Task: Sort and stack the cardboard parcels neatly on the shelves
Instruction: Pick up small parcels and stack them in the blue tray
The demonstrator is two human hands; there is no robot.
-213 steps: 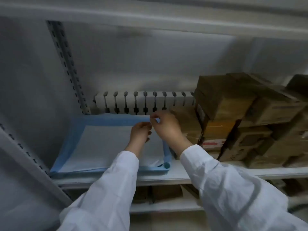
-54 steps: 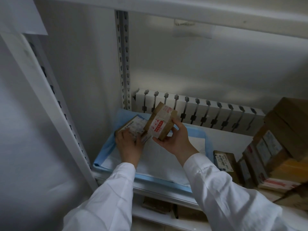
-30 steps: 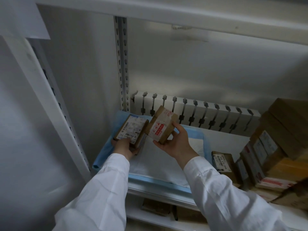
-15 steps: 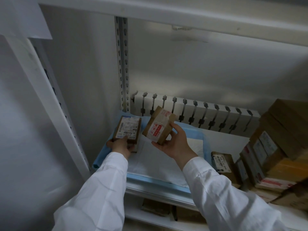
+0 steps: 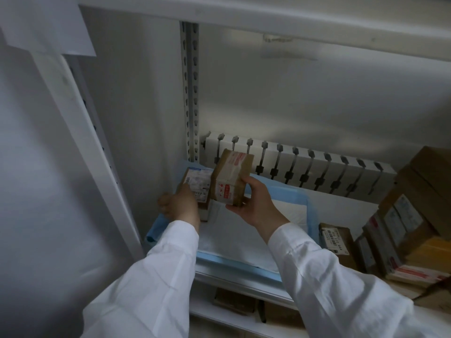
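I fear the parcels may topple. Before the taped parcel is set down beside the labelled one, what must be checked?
1. Right hand grips taped parcel: ok, fingers curled round it.
2. Left hand grips labelled parcel: cannot tell, blurred.
3. Labelled parcel upright on pad: ok.
4. Bare pad to its right: ok.
5. Taped parcel level: not ok, tilted in the air.
6. Pile apart from the spot: ok.

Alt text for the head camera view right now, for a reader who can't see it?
Two hands in white sleeves handle cardboard parcels over a blue-edged pad on a shelf: the left hand holds a labelled parcel, the right hand a red-taped parcel beside it. More parcels are piled at right.
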